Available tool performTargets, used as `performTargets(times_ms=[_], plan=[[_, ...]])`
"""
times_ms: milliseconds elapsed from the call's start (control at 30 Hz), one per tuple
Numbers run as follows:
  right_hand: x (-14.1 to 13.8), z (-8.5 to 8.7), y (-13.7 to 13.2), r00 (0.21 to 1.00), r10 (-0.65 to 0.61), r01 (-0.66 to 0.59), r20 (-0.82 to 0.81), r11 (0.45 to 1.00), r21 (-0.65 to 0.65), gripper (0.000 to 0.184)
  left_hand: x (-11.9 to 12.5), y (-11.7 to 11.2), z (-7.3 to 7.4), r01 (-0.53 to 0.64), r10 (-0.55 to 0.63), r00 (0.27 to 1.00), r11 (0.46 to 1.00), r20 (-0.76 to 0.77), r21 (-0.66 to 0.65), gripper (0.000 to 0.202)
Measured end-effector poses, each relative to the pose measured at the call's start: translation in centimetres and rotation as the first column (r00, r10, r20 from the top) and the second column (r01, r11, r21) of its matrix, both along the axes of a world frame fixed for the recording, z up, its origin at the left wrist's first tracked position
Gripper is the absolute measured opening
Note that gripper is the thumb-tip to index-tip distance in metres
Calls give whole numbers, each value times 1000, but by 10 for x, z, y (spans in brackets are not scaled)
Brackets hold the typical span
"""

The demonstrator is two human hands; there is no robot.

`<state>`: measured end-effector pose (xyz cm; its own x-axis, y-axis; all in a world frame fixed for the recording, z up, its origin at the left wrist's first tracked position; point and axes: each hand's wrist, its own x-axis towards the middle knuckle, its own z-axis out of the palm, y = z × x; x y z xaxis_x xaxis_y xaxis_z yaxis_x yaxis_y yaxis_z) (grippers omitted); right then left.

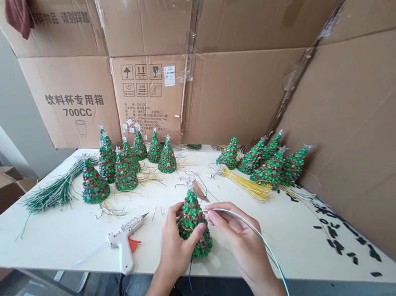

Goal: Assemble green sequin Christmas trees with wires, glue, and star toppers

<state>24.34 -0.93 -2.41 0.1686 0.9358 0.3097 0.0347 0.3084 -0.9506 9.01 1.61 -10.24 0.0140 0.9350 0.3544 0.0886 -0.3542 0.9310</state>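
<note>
A small green Christmas tree (193,215) with red garland stands upright near the table's front edge. My left hand (179,248) is wrapped round its left side, thumb across the front. Between thumb and fingertips, my right hand (242,234) pinches a thin pale green and white wire (262,238), whose tip reaches the right side of the tree's upper half. From there the wire curves down past my right wrist. A white hot glue gun (123,240) with an orange-red trigger lies left of my hands, its nozzle pointing toward the tree.
More decorated trees (124,171) stand at the back left, beside a bundle of green wires (57,188). Several trees (272,165) lie tilted at the right, by yellow wires (248,182). Black scraps (333,231) dot the right edge. Tall cardboard (246,73) walls the back and right.
</note>
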Motion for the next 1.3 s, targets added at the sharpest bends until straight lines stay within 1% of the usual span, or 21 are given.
performTargets(times_ms=[100, 233, 300, 400, 500, 600, 667, 767, 900, 1133, 1300], plan=[[-3, 0, -4, 995, -51, 47, 88, 998, 50, 25, 1, 1, -1, 4, -2, 999, 999, -46, 41, 54], [-6, -1, -10, 952, -175, 132, 252, 975, 181, 19, 1, 2, 0, -26, 31, 997, 998, -75, 64, 53], [-7, -2, -12, 936, -198, 140, 290, 968, 209, 18, 1, 1, 2, -40, 51, 993, 994, -109, 101, 52], [-8, -4, -14, 935, -191, 131, 300, 969, 208, 18, -2, -2, 7, -10, 34, 988, 987, -148, 157, 49], [-7, -5, -16, 936, -191, 129, 296, 968, 214, 18, -4, -5, 11, 20, 7, 989, 982, -147, 186, 44], [-7, -7, -17, 935, -191, 125, 298, 966, 227, 18, -4, -5, 12, -19, 47, 988, 982, -146, 186, 39], [-8, -7, -18, 935, -192, 122, 299, 963, 239, 17, -4, -4, 11, -51, 79, 985, 982, -152, 183, 40], [-8, -9, -18, 925, -217, 133, 312, 954, 269, 17, -2, -3, 9, -71, 98, 984, 981, -146, 178, 42], [-7, -10, -16, 907, -241, 133, 346, 942, 307, 17, -1, -2, 8, -68, 93, 985, 983, -142, 170, 42], [-8, -8, -15, 901, -242, 124, 359, 939, 322, 16, -2, -1, 8, -65, 93, 983, 983, -160, 175, 42], [-6, -13, -15, 894, -242, 113, 376, 936, 334, 14, -2, -3, 10, -62, 89, 985, 983, -151, 172, 41]])
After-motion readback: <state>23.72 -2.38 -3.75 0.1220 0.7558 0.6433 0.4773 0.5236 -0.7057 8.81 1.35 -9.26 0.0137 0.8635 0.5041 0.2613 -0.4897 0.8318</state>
